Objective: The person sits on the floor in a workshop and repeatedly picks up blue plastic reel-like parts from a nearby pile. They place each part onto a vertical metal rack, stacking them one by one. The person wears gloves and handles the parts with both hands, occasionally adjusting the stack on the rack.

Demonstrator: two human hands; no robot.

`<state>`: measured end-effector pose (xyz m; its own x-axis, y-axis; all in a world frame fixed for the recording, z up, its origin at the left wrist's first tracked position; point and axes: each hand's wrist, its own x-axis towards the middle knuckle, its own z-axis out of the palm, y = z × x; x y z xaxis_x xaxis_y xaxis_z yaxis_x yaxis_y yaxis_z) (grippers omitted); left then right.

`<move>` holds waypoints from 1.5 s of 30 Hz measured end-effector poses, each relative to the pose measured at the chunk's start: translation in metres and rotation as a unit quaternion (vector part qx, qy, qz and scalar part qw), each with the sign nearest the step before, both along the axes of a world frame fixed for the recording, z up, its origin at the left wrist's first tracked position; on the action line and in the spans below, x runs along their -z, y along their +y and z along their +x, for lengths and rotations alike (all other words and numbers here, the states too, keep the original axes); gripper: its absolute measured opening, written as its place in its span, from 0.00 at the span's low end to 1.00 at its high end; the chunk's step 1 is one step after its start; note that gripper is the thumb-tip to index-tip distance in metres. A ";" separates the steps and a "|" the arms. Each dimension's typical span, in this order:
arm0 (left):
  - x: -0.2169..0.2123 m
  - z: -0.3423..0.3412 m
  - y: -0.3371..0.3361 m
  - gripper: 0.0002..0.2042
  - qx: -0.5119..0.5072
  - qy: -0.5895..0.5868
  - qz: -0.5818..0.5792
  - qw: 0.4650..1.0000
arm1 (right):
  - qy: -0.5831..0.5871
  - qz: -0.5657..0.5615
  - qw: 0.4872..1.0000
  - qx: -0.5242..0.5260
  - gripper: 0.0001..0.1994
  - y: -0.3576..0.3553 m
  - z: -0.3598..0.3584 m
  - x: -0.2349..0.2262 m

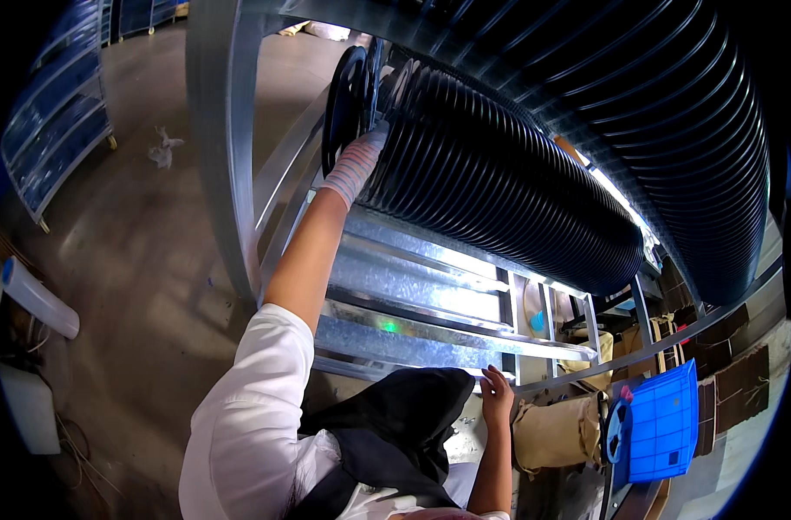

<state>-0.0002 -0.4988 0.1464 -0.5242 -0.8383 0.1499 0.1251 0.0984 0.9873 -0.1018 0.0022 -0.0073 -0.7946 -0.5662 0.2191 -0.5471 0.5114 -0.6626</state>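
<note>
My left hand (367, 154), in a pale glove with coloured stripes, reaches up to the left end of a long row of black ribbed discs (499, 173). It touches the black parts where a separate large black disc (347, 108) stands beside the row. The fingertips are partly hidden among the dark edges, so their grip does not show. My right hand (497, 394) is bare and raised low in front of the metal rack, near the black cloth (404, 399) over my lap. Its fingers are slightly bent and apart, with nothing in them.
A metal frame (222, 130) rises at the left, with silver rails (447, 334) below the row. Another row of black discs (673, 130) hangs at upper right. A blue crate (664, 420) and tan sack (556, 433) stand right. Blue wheeled racks (58, 113) stand far left.
</note>
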 end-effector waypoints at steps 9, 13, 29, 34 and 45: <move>0.030 -0.023 -0.042 0.28 -0.134 -0.008 -0.136 0.982 | -0.004 -0.008 1.000 -0.014 0.12 0.001 -0.005 0.016; 0.027 -0.066 -0.100 0.21 -0.131 -0.075 -0.065 0.986 | -0.006 0.010 1.000 -0.006 0.12 0.002 -0.005 0.017; -0.026 -0.164 -0.224 0.22 -0.086 -0.292 -0.189 0.934 | -0.026 0.002 0.998 0.060 0.11 0.050 0.004 0.060; -0.025 -0.145 -0.213 0.20 -0.045 -0.332 -0.183 0.924 | -0.079 0.018 0.994 0.073 0.11 0.048 0.020 0.061; -0.001 -0.105 -0.152 0.16 -0.112 -0.295 -0.227 0.922 | -0.043 0.047 0.998 0.026 0.12 0.053 0.030 0.074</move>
